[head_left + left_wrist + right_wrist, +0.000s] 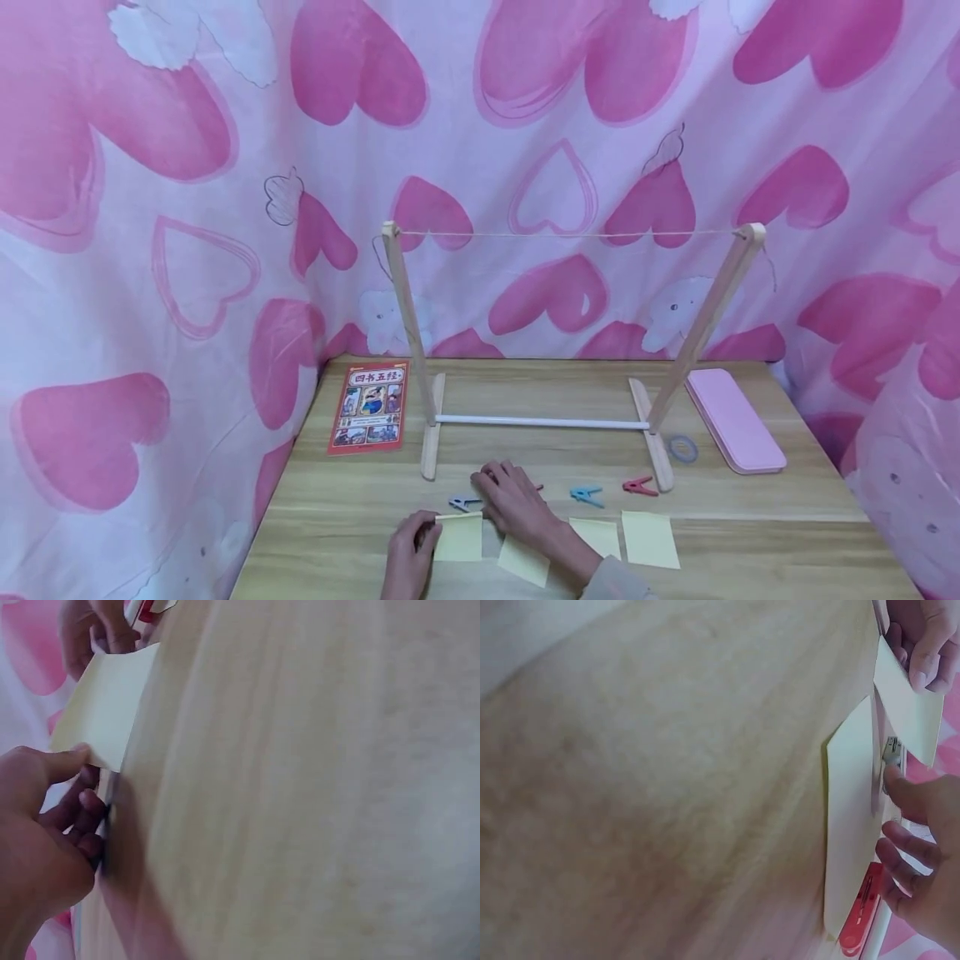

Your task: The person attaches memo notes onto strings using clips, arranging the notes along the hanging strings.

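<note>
My left hand [410, 554] pinches the left edge of a pale yellow sticky note [459, 537] between thumb and fingers. In the left wrist view the note [109, 705] is lifted at a tilt. My right hand [517, 504] reaches over the table, its fingers loosely bent. Its thumb is at the end of a grey clothespin [892, 750] in the right wrist view; whether the index finger grips it is hidden. A red clothespin [862, 909] lies beside the lower fingers. Another sticky note [525, 561] lies partly under the right forearm.
Two more sticky notes [650, 540] lie to the right. Behind them are a blue clothespin [587, 496] and a red one. A wooden frame [701, 333] with a string [566, 234] stands behind. A booklet [369, 408], tape roll [682, 448] and pink case [738, 421] flank it.
</note>
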### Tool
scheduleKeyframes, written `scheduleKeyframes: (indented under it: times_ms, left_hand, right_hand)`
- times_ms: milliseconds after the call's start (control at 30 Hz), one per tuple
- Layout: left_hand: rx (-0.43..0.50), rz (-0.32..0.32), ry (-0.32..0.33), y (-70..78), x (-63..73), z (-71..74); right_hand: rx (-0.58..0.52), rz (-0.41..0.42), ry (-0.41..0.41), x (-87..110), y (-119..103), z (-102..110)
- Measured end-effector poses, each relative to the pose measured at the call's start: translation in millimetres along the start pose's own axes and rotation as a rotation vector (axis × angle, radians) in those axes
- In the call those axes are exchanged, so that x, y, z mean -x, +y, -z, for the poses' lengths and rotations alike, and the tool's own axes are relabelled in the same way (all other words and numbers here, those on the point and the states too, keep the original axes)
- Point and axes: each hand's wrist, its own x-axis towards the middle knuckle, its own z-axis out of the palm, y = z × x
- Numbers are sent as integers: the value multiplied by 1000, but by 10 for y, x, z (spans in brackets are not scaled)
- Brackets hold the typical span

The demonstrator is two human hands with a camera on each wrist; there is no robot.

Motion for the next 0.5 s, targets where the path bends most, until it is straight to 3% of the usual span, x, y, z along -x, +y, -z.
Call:
scheduleKeyframes:
  times_ms: [133, 300, 367, 500]
  left_hand:
    - [110, -33, 156, -131, 97, -107]
    - [284, -141, 345, -487, 103, -271]
    - [313, -149, 402, -619, 69, -327]
    - [354, -57, 426, -699, 25, -345]
  right_hand:
    - [43, 28, 39, 29, -71, -12]
    - [86, -13, 51, 55, -171, -58]
    - [94, -38, 50, 51, -194, -83]
    - [89, -70, 44, 39, -216, -102]
